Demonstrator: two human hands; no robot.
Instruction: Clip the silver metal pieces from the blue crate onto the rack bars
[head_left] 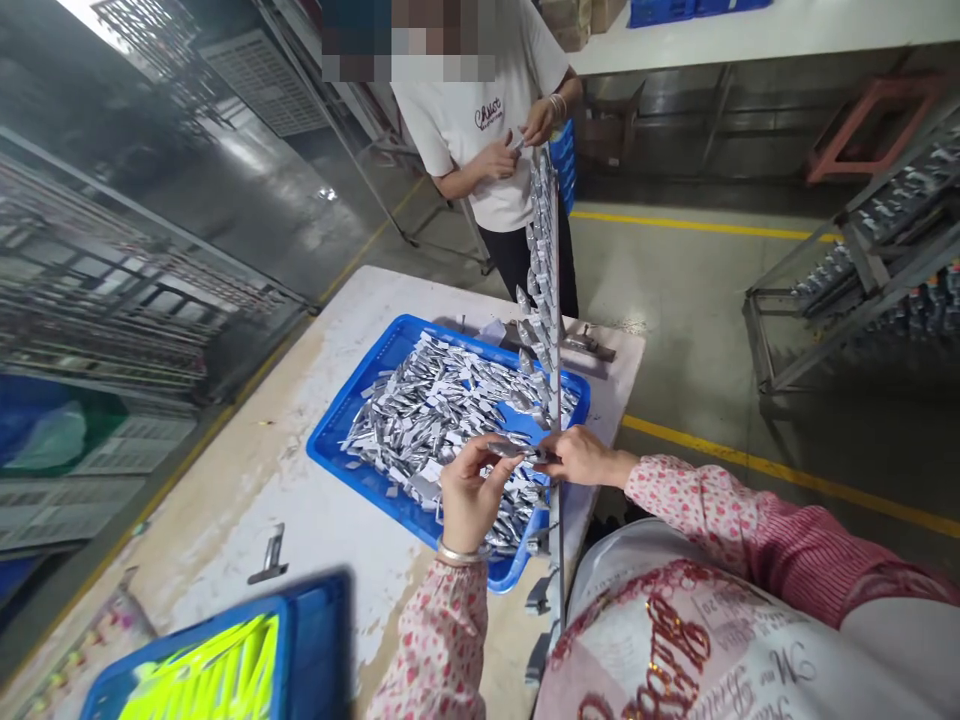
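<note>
Head view, single frame.

- Small silver metal piece: centre of the frame, just above the near edge of the blue plastic tray. Its long axis is roughly level, running left to right, with the right end at the thin upright metal rod.
- Left hand: thumb and fingertips pinch the piece's left end.
- Right hand: fingers are closed on the right end, against the rod.
- The tray holds a heap of similar silver pieces, and more hang up the rod. Their individual shapes are hard to make out.
- The tray rests on a worn white table.
- Lower left: a second blue crate with yellow-green contents, blurred and cut off by the frame edge.
- Top centre: a co-worker in a white T-shirt. Their hands are together at the rod's top, and what they hold is too small to identify.
</note>
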